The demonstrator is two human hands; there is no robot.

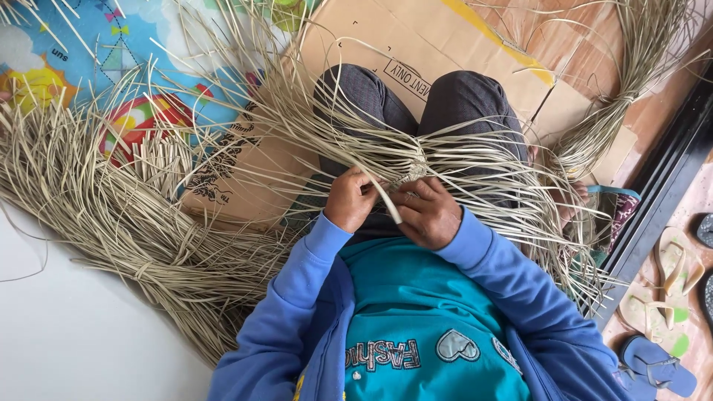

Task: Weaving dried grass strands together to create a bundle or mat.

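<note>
Straw strips (460, 160) are fanning across my lap as I'm weaving; my left hand (350, 199) is pinching one loose strip (386, 202), my right hand (429, 212) is pressing the woven knot (413, 172). Keeping each strip flat and pulled snug should hold the weave tight.

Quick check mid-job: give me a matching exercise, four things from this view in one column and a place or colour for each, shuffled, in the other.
Things:
1. Left hand
2. Cardboard
3. Sandals
4. Play mat

Places or colours:
A. Colourful, top left under loose strips
B. Flat under the knees, brown with a yellow stripe
C. Right edge, on the floor past the dark sill
D. On the woven strips in the lap, beside the right hand

Pairs: 1-D, 2-B, 3-C, 4-A
</note>
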